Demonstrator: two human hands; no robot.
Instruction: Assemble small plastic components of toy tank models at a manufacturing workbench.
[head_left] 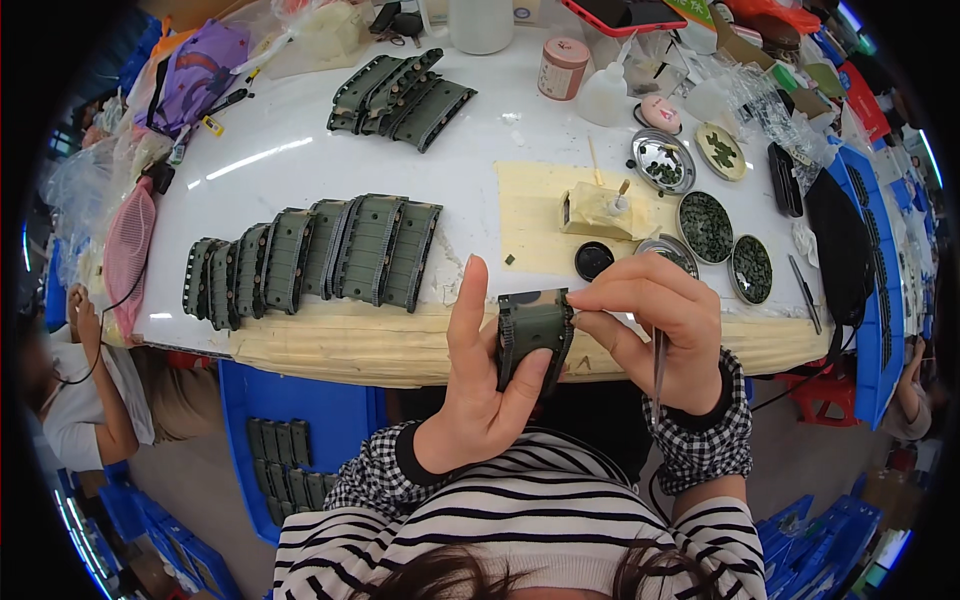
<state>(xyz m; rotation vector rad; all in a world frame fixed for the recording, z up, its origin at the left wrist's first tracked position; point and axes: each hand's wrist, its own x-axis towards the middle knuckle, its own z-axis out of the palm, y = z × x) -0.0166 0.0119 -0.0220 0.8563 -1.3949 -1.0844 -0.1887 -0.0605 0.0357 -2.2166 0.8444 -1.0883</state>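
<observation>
My left hand (pixel 478 385) holds a dark green ribbed plastic part (pixel 533 335) upright above the table's front edge. Its thumb lies across the part's face, and the index finger points up free of it. Thumb and index fingertip of my right hand (pixel 660 315) pinch at the part's upper right edge; anything tiny between them is too small to tell. A thin metal tool (pixel 657 368), perhaps tweezers, is tucked in the same hand and hangs down from the palm. Just beyond lie a round black cap (pixel 594 260) and a tape-wrapped block (pixel 597 212) on yellow paper.
A row of similar green parts (pixel 370 250) lies at left, with another stack (pixel 395 97) behind. Round tins of small dark green pieces (pixel 705 227) stand at right. A blue tray (pixel 240 420) sits below the table at left. Another person (pixel 90 400) sits at far left.
</observation>
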